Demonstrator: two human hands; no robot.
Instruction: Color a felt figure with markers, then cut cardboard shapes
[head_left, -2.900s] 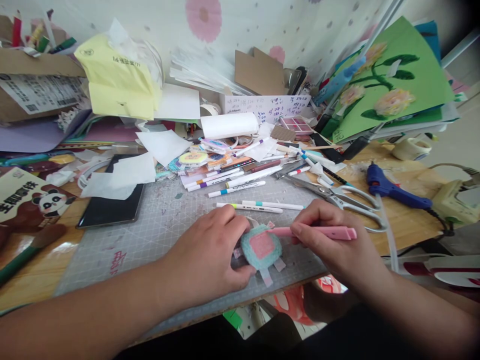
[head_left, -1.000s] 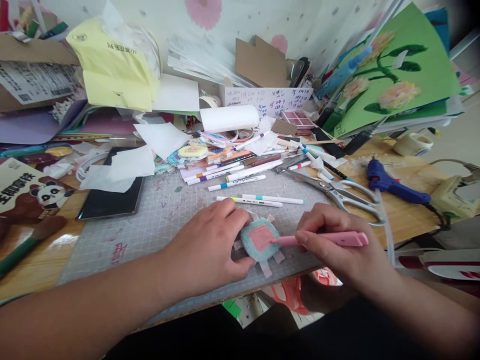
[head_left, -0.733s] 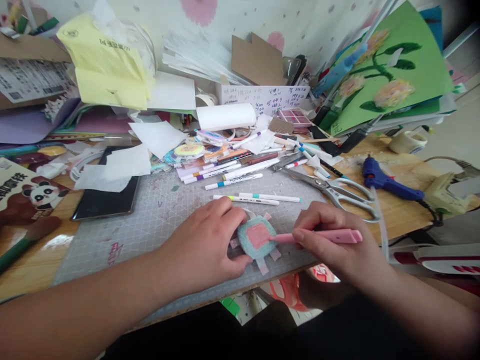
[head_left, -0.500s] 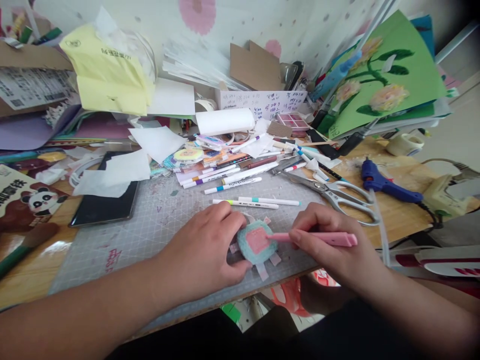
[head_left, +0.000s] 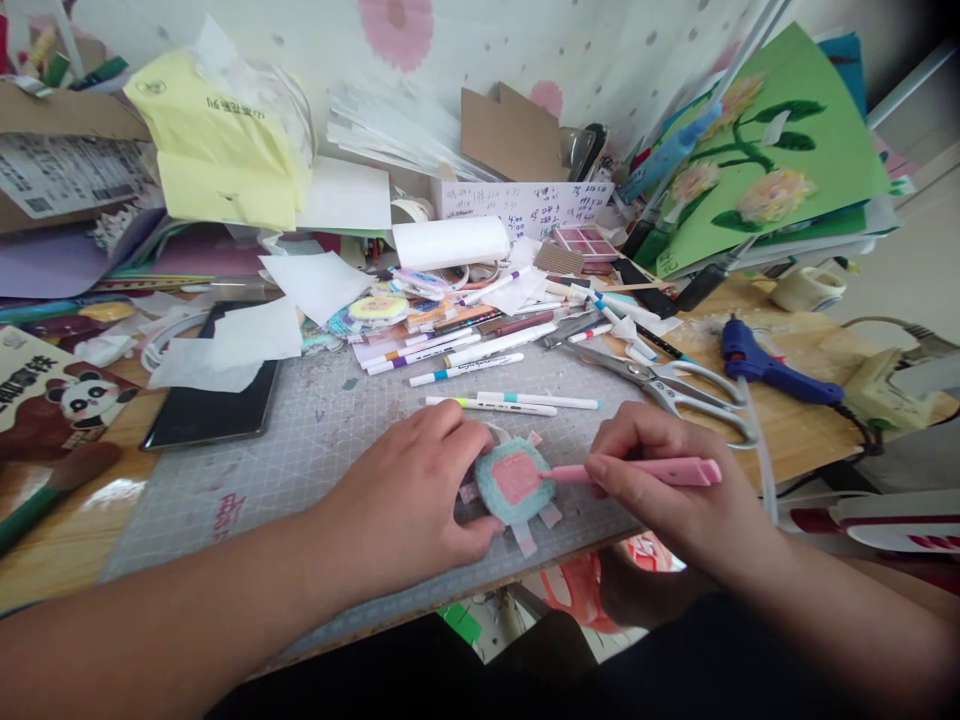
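- The cutting mat [head_left: 315, 440] covers the middle of the wooden desk, grey with a grid, its near edge at the desk's front.
- The green card [head_left: 780, 150] with paper flowers leans at the far right, on a stack of sheets.
- The black tablet [head_left: 210, 405] lies at the mat's left edge, with white paper scraps partly over it.
- The left hand [head_left: 405, 500] rests on the mat, fingers curled down against the left side of the felt piece, pinning it in place.
- The right hand [head_left: 660, 500] is closed around the pink pen, thumb and fingers pinching the barrel.
- The scissors [head_left: 675, 385] lie shut just beyond the right hand, half off the mat.
- The blue glue gun [head_left: 772, 370] lies right of the scissors, on bare wood.
- The pink pen [head_left: 637, 470] lies nearly flat, its tip touching the right edge of the felt piece's pink patch.
- The felt piece [head_left: 514, 480] sits on the mat near its front edge, between the two hands: a round teal pad with a pink square on top and small pale tabs sticking out.
- Two markers [head_left: 517, 402] lie side by side just beyond the felt piece.
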